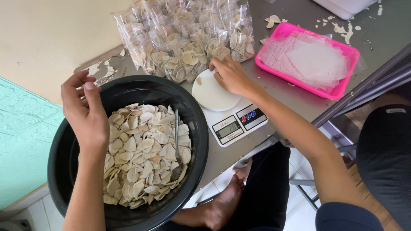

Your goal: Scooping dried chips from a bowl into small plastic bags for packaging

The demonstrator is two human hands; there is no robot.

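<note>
Two hands over basin point(64, 171), scale point(239, 124)

I see a cluster of clear plastic bags point(188, 38) at the far side of the grey surface point(295, 102), each filled with pale, flat chips and packed tight against its neighbours. My right hand point(231, 76) rests just in front of the nearest bags. On the white kitchen scale point(233, 122) near the surface's front edge there is a small rectangular screen point(228, 128) with a grey-green face and dark digits, and beside it a dark panel with three round buttons point(250, 116), one red and two blue. In the pink tray point(338, 92) to the right lies a stack of empty clear bags point(308, 62), flat and translucent.
</note>
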